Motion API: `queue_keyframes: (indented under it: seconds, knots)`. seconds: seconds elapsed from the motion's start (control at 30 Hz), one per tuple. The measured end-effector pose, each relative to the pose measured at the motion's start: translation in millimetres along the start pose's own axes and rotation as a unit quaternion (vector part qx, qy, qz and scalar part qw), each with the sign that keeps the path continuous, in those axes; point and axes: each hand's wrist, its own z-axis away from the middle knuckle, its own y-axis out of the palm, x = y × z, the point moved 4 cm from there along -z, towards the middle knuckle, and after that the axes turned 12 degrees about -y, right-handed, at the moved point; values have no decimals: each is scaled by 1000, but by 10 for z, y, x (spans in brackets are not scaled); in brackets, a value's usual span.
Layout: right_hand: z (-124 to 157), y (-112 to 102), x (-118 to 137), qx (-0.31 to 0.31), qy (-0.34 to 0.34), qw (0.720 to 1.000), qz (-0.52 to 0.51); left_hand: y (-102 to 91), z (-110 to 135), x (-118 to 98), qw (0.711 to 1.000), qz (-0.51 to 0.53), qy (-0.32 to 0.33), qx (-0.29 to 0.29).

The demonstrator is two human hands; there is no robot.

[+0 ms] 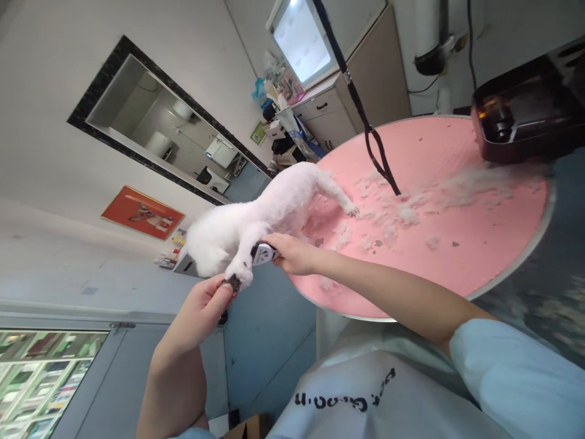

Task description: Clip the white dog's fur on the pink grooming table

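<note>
I read the left hand (205, 305) pinching the paw (237, 279) of the dog (265, 213), beyond the pink table (457, 244) rim; right hand (292, 253) grips the clipper (264, 253), touching that leg just above the paw

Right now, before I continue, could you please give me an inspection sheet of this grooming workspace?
Surface: round pink table, partly strewn with hair.
Job's things: white dog at the table's edge; trimmer against its raised leg.
Clutter: loose white fur; black device at one edge.
Grippers: left hand pinches the paw; right hand grips the trimmer.
Cables: black leash loop hangs over the table; black cord along the wall.
Surroundings: mirror, orange picture, cabinet.
</note>
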Motion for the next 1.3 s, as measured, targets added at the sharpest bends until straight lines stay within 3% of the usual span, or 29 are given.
queue_keyframes:
  seconds: [0.1,0.27,0.4,0.57,0.77,0.87,1.03,1.17,1.3]
  knots:
    - [36,-177,78,81,-25,996,34,-8,-3,57,999,-44,12,21]
    - [-13,-537,-152,175,99,966,165,53,37,116,994,-94,37,33]
    - [-172,-471,22,248,14,946,207,131,96,169,989,-136,46,36]
    - [-147,-371,349,309,-82,917,237,230,180,218,983,-176,51,32]
    - [-190,-600,96,290,18,909,300,382,249,229,975,-208,72,-7]
    - [-206,-515,176,295,-20,904,309,453,257,263,966,-243,81,-28]
    - [-124,-276,535,330,-105,877,333,511,263,327,958,-267,94,-51]
    - [-16,-145,752,332,-151,875,318,530,256,374,954,-276,96,-63]
    - [145,-179,721,338,-157,879,299,552,246,403,956,-261,113,-74]
